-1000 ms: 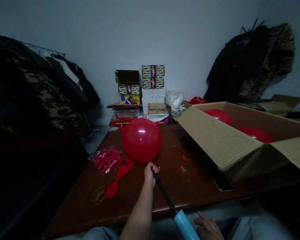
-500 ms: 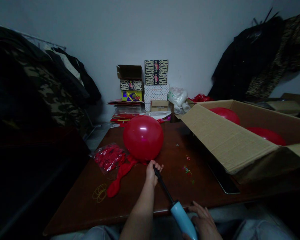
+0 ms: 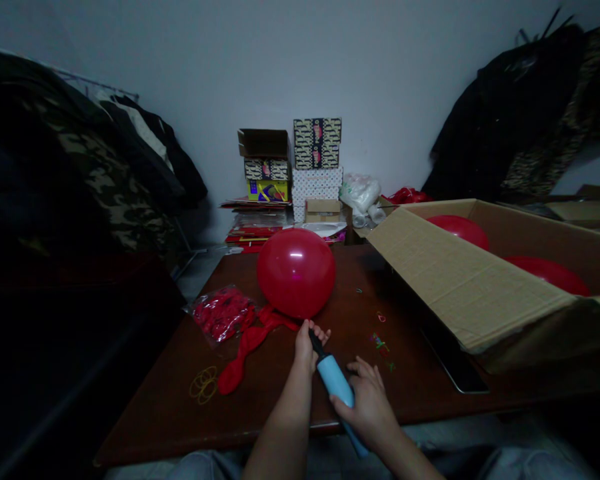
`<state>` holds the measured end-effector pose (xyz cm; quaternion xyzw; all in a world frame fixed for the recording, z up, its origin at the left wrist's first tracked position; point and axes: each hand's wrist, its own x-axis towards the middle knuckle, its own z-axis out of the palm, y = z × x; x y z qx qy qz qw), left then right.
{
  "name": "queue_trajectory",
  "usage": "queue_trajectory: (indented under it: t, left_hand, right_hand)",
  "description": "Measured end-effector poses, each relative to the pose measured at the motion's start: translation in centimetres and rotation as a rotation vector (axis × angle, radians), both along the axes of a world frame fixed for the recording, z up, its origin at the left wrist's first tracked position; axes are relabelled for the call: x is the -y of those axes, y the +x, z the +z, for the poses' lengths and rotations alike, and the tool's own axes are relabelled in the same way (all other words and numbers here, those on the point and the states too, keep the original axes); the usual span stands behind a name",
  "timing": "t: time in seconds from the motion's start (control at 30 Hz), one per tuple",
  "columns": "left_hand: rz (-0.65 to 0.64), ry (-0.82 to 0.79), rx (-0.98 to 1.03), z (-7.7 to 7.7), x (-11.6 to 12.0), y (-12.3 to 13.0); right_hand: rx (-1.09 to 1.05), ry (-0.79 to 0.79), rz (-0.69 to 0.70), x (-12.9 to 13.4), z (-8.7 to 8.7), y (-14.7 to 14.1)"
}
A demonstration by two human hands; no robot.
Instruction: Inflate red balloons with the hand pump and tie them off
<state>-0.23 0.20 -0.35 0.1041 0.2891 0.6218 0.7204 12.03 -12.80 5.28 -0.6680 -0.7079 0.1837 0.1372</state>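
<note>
A round, inflated red balloon (image 3: 296, 270) stands above the middle of the table with its neck pointing toward me. Around that neck and the black nozzle of a light blue balloon pump (image 3: 336, 380), my left hand (image 3: 310, 343) is closed. My right hand (image 3: 367, 400) grips the pump's blue barrel from the right, thumb across it and fingers partly extended. The barrel sits close to my left hand, so little of the black rod shows. Left of the balloon lie uninflated red balloons (image 3: 235, 367) and a clear bag of red balloons (image 3: 223, 313).
Yellow rubber bands (image 3: 203, 385) lie at the table's left front. Small coloured bits (image 3: 380, 343) are scattered right of centre, near a dark flat phone-like device (image 3: 457, 367). An open cardboard box (image 3: 460, 280) with red balloons stands at right. Stacked boxes (image 3: 317, 143) stand behind.
My right hand has pushed the pump barrel forward and up toward my left hand, covering most of the black rod. My left hand stays on the balloon's neck. The view shifted slightly.
</note>
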Motion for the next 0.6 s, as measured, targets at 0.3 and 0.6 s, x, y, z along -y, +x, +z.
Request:
queue_trajectory:
  t: [0.3,0.6]
  left_hand:
    - [0.056,0.045,-0.058,-0.2,0.4,0.5]
    - [0.05,0.064,-0.07,-0.3,0.4,0.4]
  right_hand:
    - [0.041,0.013,-0.006,2.3,-1.6,1.2]
    - [0.034,-0.116,0.118,7.3,-3.1,6.3]
